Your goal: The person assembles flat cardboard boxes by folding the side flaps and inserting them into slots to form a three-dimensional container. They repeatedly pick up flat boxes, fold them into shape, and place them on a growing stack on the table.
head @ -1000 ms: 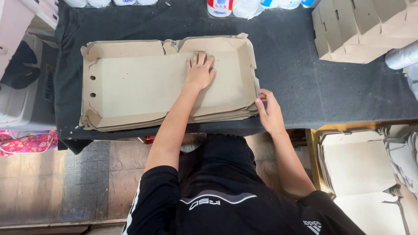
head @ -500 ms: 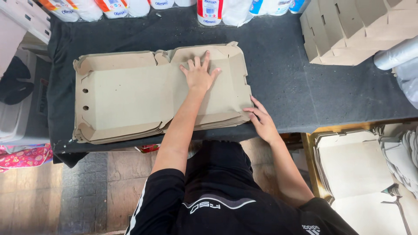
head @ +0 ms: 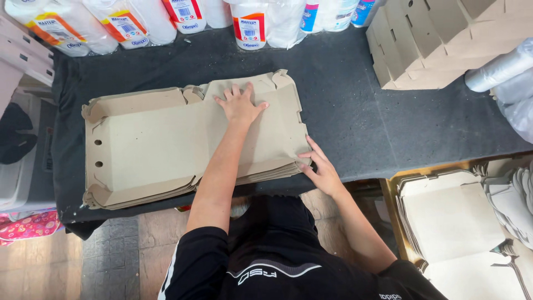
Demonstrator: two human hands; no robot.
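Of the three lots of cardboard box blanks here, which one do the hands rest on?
The flat stack on the dark table: left hand lies on top, right hand at its near corner. The folded boxes and floor pile lie untouched.

Work table [head: 355,128] covered in dark grey cloth. Floor [head: 111,261] below is worn brown wood planks. White plastic bin [head: 16,183] at far left. Gold-framed crate [head: 391,200] at right. Even, flat lighting, no hard shadows.

Even, soft light from overhead — bright, with faint shadows only. The dark desk [head: 355,111] shows no glare; the plastic-wrapped rolls [head: 139,22] gleam slightly. Sharp focus — mild bending at the edges.
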